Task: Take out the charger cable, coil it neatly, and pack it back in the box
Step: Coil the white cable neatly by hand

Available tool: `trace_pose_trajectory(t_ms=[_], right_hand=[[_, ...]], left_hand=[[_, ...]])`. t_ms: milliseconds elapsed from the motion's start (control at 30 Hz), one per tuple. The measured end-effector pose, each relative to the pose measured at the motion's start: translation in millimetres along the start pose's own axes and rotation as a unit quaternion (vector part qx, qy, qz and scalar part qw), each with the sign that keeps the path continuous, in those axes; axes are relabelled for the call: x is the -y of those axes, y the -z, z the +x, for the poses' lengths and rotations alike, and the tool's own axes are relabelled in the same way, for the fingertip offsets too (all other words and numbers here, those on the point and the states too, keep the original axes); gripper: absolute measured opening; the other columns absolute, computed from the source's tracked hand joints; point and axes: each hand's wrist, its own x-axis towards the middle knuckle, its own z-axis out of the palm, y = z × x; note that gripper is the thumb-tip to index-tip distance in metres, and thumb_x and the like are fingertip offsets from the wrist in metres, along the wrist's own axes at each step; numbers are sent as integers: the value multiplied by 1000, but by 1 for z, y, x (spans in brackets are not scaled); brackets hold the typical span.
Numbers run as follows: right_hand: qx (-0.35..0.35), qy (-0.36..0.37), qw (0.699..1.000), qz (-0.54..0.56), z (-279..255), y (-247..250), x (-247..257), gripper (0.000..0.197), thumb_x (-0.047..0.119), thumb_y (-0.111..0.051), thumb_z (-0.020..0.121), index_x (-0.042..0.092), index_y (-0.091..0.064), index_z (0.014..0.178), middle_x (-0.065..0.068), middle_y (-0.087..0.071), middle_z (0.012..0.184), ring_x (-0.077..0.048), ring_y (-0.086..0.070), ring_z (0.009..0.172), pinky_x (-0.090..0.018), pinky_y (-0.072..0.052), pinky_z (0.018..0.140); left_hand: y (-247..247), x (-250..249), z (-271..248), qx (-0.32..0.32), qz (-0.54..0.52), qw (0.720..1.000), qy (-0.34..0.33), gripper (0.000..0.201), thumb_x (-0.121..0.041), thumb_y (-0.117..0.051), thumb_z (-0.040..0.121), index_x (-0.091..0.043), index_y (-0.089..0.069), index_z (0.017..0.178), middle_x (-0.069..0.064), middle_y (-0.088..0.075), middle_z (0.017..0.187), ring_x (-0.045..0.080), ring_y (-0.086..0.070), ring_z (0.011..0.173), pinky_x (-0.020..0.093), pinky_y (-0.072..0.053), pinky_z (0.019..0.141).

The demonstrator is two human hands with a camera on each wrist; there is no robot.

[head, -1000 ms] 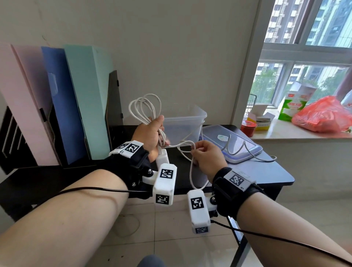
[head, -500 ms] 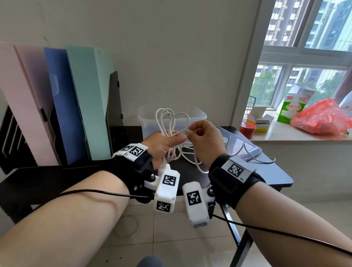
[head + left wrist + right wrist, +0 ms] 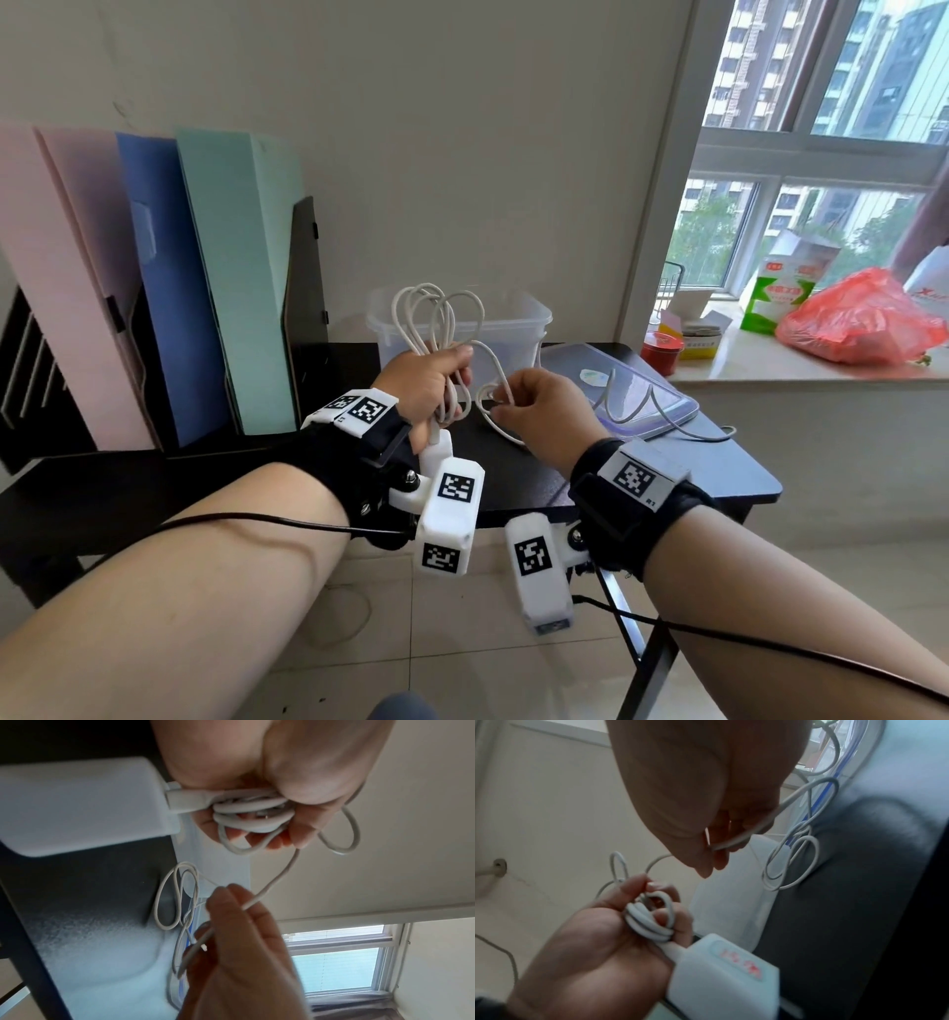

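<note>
My left hand [image 3: 431,383] grips a bundle of white charger cable [image 3: 436,318] loops that stick up above the fist. The white charger block [image 3: 436,452] hangs from its plug below that hand; the block [image 3: 721,979] fills the lower right wrist view. In the left wrist view the coils [image 3: 252,811] sit between curled fingers. My right hand [image 3: 534,411] pinches the loose cable run [image 3: 272,882] just right of the left hand. The slack [image 3: 637,411] trails over the lid [image 3: 667,406]. The clear plastic box [image 3: 513,329] stands open behind both hands.
A black desk [image 3: 719,473] carries the box and lid; its right edge is near my right wrist. Coloured file folders [image 3: 221,288] in a black rack stand at the left. A windowsill [image 3: 821,370] holds a red bag, a carton and small jars.
The right hand brought the cable up to the left hand, then drew back down and right with a fresh length. The bundle in the left hand has gained a loop.
</note>
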Motion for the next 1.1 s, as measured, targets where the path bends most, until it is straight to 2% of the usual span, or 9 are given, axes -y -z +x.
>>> trace_pose_trajectory(t_ms=[233,467,633,767,800,867,933,1000,1100], right_hand=[[-93,-14,994,-60,0,11,-10,14,30,-69,78,21,-61,71,10,-53,62,-9,-49,61,-20,-37,56],[-127,-23,977,167,11,8,12,23,23,-71,76,22,-57,57,3,-45,53,-19,-42,54,-34,-40,61],[-68,-1,986,151,12,7,27,18,21,-69,80,15,-61,65,-9,-49,61,-22,-42,59,-34,-39,59],[-58,-10,977,203,10,9,32,21,17,-67,82,12,-62,62,-13,-52,62,-21,-43,52,-30,-41,52],[-49,-14,973,224,10,9,34,22,16,-67,82,12,-62,61,-13,-55,62,-20,-47,52,-31,-45,52],[-26,-23,967,252,10,8,35,21,16,-67,83,10,-65,63,-20,-64,72,-28,-58,64,-43,-55,67],[-8,-34,964,265,9,7,36,21,15,-66,83,8,-66,64,-25,-65,81,-31,-58,74,-50,-53,81],[7,-39,963,267,10,6,36,20,14,-66,83,8,-67,64,-22,-65,79,-29,-58,73,-49,-52,82],[22,-34,960,278,10,7,36,19,12,-67,83,7,-67,64,-14,-64,70,-23,-59,64,-40,-55,72]], left_hand=[[7,-2,8,-26,-18,1000,-2,34,-27,-50,93,-14,-46,62,-6,-40,43,8,-28,30,15,-26,36],[2,4,1,-8,24,998,50,22,-28,-66,84,-10,-56,76,0,-38,53,10,-28,32,17,-27,40],[1,5,-2,42,37,997,51,57,-43,-74,67,-3,-63,107,-3,-50,41,11,-40,29,20,-33,40],[-2,3,-10,107,17,994,24,19,-23,-71,76,-6,-64,80,7,-55,52,12,-47,35,18,-39,41],[-2,4,-9,117,27,993,11,19,-21,-74,72,-5,-66,80,13,-60,62,18,-55,47,22,-45,54],[-1,7,-7,128,37,991,2,26,-15,-78,68,0,-69,87,24,-64,88,31,-58,81,35,-41,83],[-3,5,-8,134,46,990,2,19,-7,-73,73,0,-70,90,23,-67,95,33,-62,93,35,-44,91],[-3,5,-7,145,67,987,-2,14,-4,-72,73,-3,-72,87,16,-72,91,28,-68,94,33,-50,90],[-3,6,-4,118,87,989,-5,2,-8,-73,72,-10,-74,73,9,-73,77,21,-67,75,28,-49,71]])
